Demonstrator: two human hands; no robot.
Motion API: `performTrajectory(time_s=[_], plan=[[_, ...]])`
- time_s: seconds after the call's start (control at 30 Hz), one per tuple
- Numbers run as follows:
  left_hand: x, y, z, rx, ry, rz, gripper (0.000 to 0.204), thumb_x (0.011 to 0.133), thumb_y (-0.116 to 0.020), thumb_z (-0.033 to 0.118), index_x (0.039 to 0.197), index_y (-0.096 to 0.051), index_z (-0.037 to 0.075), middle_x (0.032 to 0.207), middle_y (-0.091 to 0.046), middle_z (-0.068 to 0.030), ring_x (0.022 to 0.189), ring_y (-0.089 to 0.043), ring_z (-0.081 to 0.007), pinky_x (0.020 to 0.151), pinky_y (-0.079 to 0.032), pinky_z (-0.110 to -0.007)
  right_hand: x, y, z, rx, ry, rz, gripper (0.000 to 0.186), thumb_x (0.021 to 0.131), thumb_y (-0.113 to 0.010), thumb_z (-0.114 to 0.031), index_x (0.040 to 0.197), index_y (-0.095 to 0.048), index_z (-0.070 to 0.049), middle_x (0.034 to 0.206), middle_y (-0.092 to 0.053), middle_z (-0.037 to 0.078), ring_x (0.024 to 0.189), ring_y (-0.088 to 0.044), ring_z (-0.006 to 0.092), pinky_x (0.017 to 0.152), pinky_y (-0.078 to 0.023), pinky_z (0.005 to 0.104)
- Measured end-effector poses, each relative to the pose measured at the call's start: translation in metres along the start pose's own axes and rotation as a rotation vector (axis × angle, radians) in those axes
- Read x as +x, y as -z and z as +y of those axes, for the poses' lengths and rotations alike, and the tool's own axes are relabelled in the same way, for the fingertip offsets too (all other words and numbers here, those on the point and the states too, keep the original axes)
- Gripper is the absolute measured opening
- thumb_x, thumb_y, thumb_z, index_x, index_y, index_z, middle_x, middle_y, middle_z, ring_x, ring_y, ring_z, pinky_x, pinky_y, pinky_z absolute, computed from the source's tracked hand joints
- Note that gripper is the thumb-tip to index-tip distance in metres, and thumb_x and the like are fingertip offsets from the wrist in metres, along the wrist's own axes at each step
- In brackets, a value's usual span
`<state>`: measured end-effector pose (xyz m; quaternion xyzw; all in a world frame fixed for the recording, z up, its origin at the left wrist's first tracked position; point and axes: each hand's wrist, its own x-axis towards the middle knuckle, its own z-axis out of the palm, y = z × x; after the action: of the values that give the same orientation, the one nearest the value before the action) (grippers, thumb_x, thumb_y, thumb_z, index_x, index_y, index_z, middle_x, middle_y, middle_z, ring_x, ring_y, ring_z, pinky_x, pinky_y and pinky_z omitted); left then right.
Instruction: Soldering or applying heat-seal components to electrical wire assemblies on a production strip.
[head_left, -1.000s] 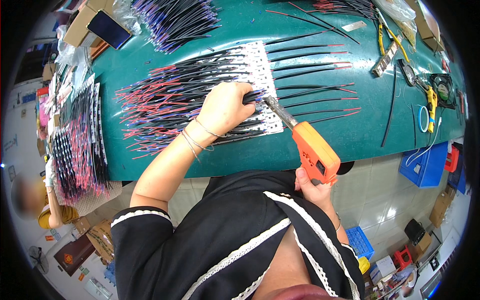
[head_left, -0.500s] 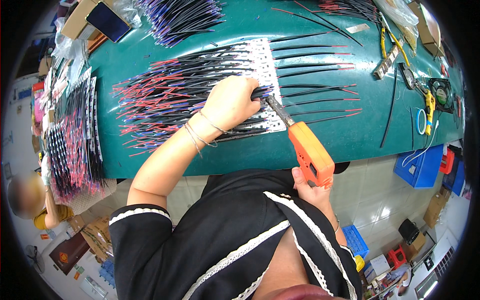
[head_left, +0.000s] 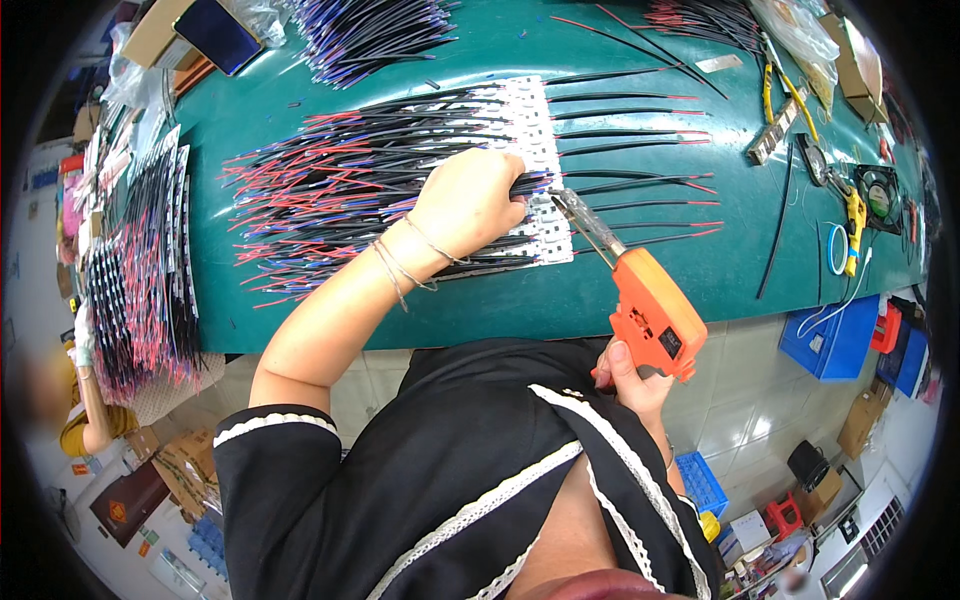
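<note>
My left hand [head_left: 470, 200] is closed with its fingertips pinching the end of a black wire [head_left: 533, 183] over a white perforated board sheet [head_left: 530, 110]. Rows of black wires with red and blue-purple ends [head_left: 330, 170] fan out to the left of it, and several more black wires [head_left: 630, 115] stick out on its right. In my right hand [head_left: 632, 378] is an orange soldering gun [head_left: 655, 305], gripped at its handle. Its narrow metal tip [head_left: 580, 215] points up and left, just right of my left fingers and over the sheet's right edge.
The green table [head_left: 400, 320] carries a wire pile [head_left: 370, 40] at the back and wired sheets [head_left: 150, 260] at the left. Yellow-handled pliers [head_left: 853, 225], a small black fan [head_left: 880, 195] and a phone [head_left: 217, 35] lie around. A co-worker's arm [head_left: 92, 405] shows at far left.
The soldering gun has shifted right in my right hand, its tip drawing back from my left fingertips. My left hand keeps its pinch in nearly the same place.
</note>
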<state>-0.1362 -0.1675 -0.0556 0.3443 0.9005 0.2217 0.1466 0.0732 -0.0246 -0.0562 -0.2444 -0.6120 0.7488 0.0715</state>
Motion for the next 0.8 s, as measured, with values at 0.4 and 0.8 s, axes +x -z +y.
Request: performTrajectory(time_s=[0.4,0.8], plan=[[0.002,0.002,-0.001,-0.012,0.002,-0.033,0.019,0.065,-0.060,0.015,0.075,-0.060,-0.001,0.064,-0.055,-0.0198,0.064,-0.056,-0.0338,0.062,-0.044,-0.039,-0.001,-0.002,-0.002,-0.034,-0.048,-0.066,0.025,0.080,-0.054,-0.009,0.098,-0.044,0.005,0.058,-0.047,0.005,0.042,-0.044,0.0103,0.041,-0.040,0.0230],[0.000,0.001,0.004,0.010,0.024,-0.054,0.019,0.065,-0.060,0.015,0.076,-0.059,-0.001,0.066,-0.056,-0.0198,0.065,-0.056,-0.0340,0.062,-0.044,-0.039,0.000,0.001,0.005,-0.145,0.022,-0.107,0.032,0.076,-0.060,-0.006,0.104,-0.045,0.003,0.068,-0.053,0.004,0.048,-0.049,0.0083,0.042,-0.040,0.0219]])
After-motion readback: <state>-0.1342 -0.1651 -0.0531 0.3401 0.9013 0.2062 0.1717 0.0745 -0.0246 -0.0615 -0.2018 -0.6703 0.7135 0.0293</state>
